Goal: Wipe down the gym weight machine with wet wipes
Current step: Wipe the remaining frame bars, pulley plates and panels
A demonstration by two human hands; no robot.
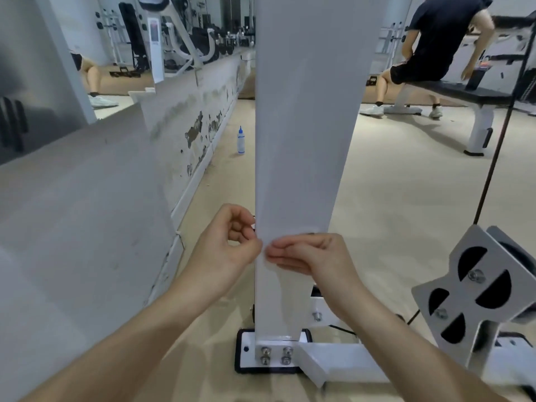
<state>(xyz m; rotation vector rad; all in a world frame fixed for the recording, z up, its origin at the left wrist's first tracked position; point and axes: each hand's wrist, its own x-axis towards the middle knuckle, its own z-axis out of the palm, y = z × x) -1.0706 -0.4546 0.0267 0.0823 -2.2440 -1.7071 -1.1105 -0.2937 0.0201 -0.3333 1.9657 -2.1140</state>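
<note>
Pinching a white wet wipe (277, 300) with curled fingers of left grip (227, 245) and right grip (313, 256), before the machine's upright post (304, 111).

Head camera, wide-angle, facing forward-down, close to white upright (304, 140).

Curled left grip (229, 242) touches tips with straight-fingered right grip (313, 256).

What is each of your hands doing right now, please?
Left hand: pinches the top edge of the wet wipe.
Right hand: pinches the same wipe, in front of the machine post.
</note>
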